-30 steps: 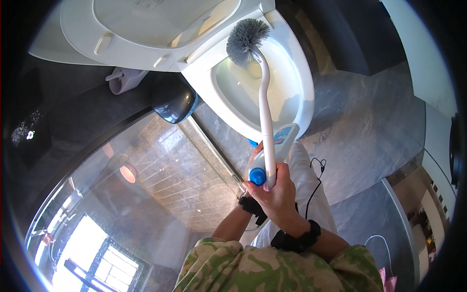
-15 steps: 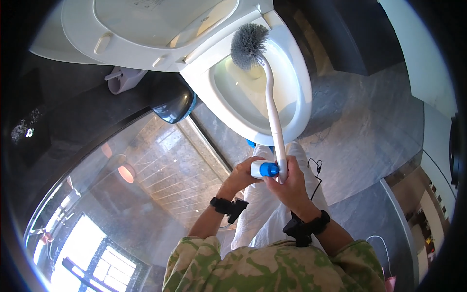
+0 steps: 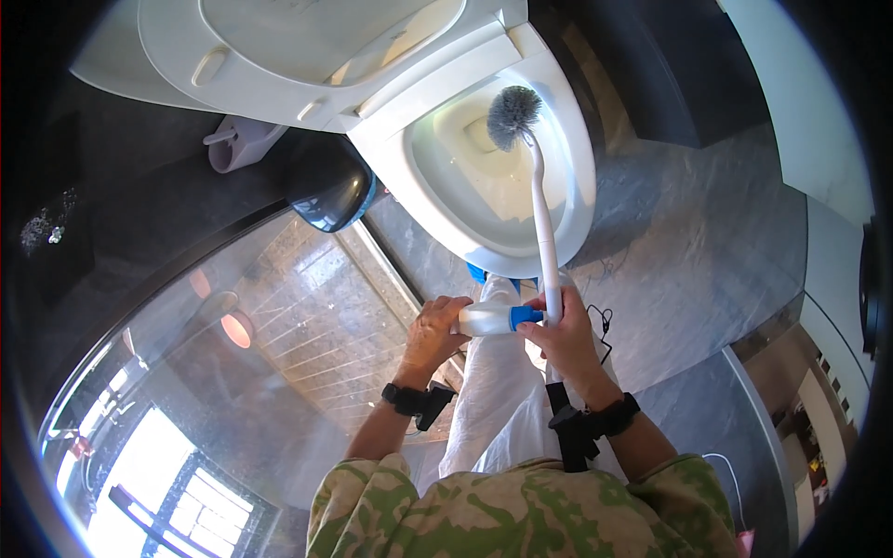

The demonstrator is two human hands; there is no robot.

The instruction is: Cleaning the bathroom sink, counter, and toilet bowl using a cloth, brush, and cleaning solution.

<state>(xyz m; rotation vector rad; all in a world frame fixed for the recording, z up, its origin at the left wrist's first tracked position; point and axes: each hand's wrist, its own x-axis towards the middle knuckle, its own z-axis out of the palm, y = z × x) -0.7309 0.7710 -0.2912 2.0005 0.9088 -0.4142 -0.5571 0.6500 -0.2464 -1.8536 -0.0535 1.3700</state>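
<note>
My left hand is closed around the base end of a white bottle, which lies sideways in front of my legs. The bottle's blue cap points right, with fingers of my right hand against it. That same right hand grips the handle of a white toilet brush. The brush's round grey bristle head is over the toilet bowl, toward its back; whether it touches the bowl I cannot tell.
The raised toilet seat and lid lean at the back left. Beside them are a pale brush holder and a dark glossy bin. A glass panel runs along the left. A dark cabinet stands at the right.
The bristle head has moved right and nearer to me over the bowl. The bottle has turned so more of its side shows, and my left hand has shifted left.
</note>
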